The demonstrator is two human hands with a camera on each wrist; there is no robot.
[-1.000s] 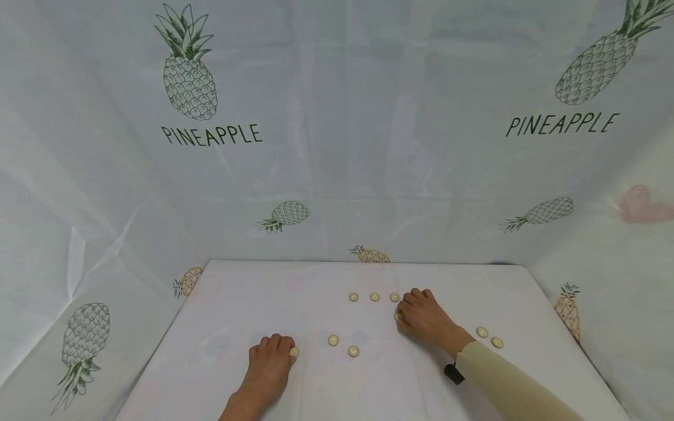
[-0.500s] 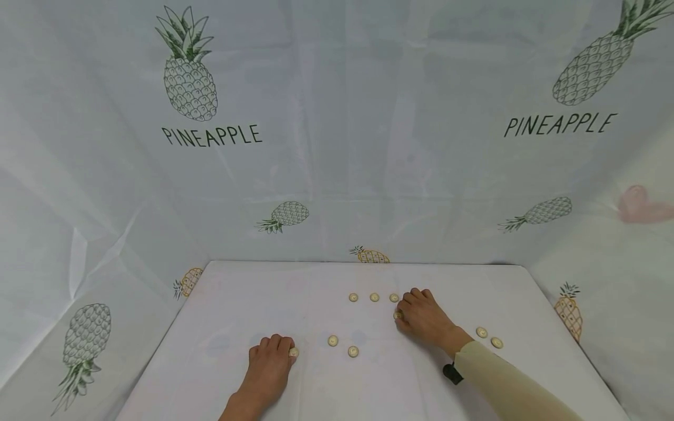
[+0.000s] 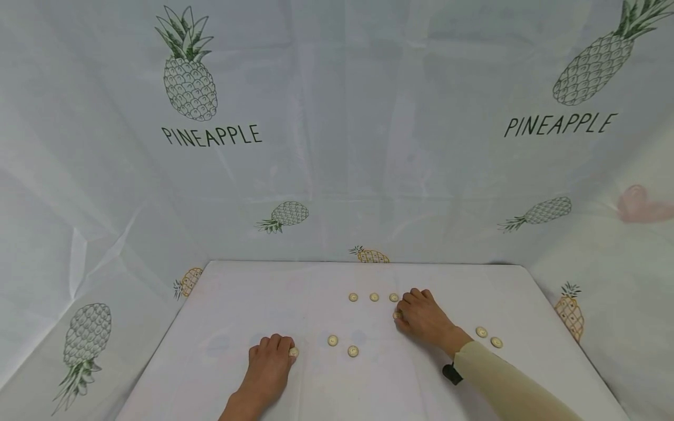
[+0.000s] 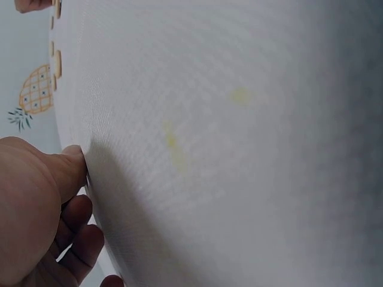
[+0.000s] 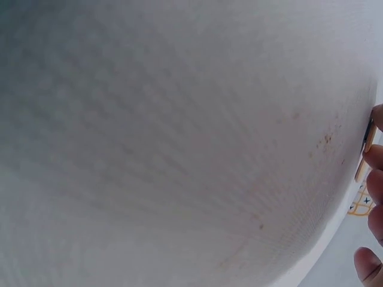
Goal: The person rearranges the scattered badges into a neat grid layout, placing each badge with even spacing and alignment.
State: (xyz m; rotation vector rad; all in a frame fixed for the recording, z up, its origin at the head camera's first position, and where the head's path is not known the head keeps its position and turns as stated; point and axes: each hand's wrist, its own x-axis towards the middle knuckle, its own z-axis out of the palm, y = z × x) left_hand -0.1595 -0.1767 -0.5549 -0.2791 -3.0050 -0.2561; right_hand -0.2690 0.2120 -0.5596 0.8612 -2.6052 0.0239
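Observation:
In the head view my left hand [image 3: 270,368] rests low on the white table, fingers curled, with a small round pale wooden disc [image 3: 293,352] at its thumb side. That disc is hidden in the left wrist view, where the left thumb [image 4: 70,164] presses close to the cloth. Farther back, my right hand [image 3: 425,318] holds a similar wooden disc [image 3: 398,315] at its fingertips. In the right wrist view the disc [image 5: 370,136] appears edge-on between the fingers. Just behind it, a back row of three discs [image 3: 374,297] ends beside the right hand's knuckles.
Two discs [image 3: 333,340] lie between the hands, and two more discs [image 3: 481,332] sit right of the right wrist. A dark band [image 3: 451,374] shows under the right sleeve. White pineapple-printed cloth [image 3: 358,146] walls the table [image 3: 221,304] at back and sides.

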